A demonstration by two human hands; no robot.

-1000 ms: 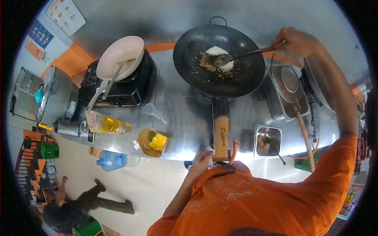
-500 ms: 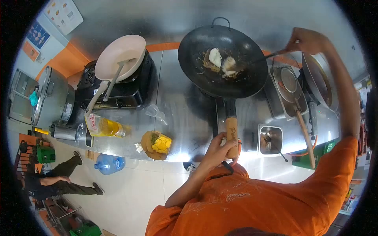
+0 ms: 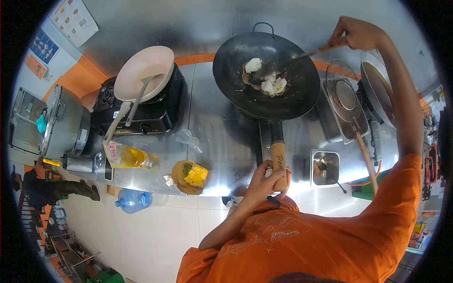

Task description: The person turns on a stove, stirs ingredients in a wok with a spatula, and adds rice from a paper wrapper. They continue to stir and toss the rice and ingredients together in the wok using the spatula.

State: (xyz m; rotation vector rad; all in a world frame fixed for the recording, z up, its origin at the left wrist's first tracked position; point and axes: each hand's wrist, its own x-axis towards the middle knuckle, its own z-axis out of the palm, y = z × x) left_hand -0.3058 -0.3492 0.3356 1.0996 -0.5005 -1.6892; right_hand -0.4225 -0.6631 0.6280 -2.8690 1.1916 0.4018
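My left hand point(image 3: 263, 181) is closed round the lower end of the wooden handle point(image 3: 278, 158) of a black wok point(image 3: 236, 89). At the upper right, my right hand point(image 3: 357, 34) grips the handle of a long utensil point(image 3: 309, 54), which reaches down into the wok; its far end is blurred. Inside the wok lie a white lump point(image 3: 253, 65) and a second, broken-up white clump point(image 3: 273, 85), with brown bits around them.
A pink pan point(image 3: 137, 70) with a spatula rests on the black stove point(image 3: 160, 115). Nearby are an oil bottle point(image 3: 130, 156), a box of yellow food point(image 3: 194, 176), a metal container point(image 3: 325, 167), strainers point(image 3: 346, 95) and a large pot point(image 3: 66, 120). Another person point(image 3: 40, 188) stands at the left.
My right hand has moved up and to the left with the utensil. The white food in the wok has shifted and the right clump is more spread. The other person has moved left.
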